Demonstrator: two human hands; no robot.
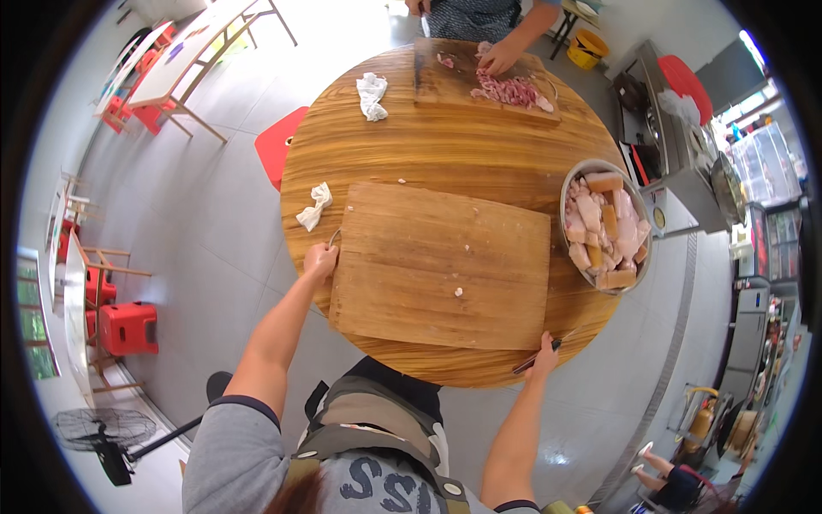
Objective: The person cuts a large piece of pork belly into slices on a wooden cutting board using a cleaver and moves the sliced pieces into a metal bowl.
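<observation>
Before me a large wooden cutting board (443, 263) lies on a round wooden table (411, 144), with a few small meat scraps on it. My left hand (321, 259) is closed at the board's left edge, by its metal handle (334, 236). At the near right corner my right hand (544, 357) holds a knife (526, 365), its fingertips against the board's edge. To the board's right stands a metal bowl (564, 234) heaped with chunks of raw meat (600, 221), some with tan rind.
Across the table a co-worker's hand (502, 58) touches sliced meat (514, 91) on another board (449, 90); their other hand holds a knife (424, 24). Crumpled white tissues (372, 96) lie at the left. A red stool (280, 148) stands beside the table, a black fan (106, 437) at lower left.
</observation>
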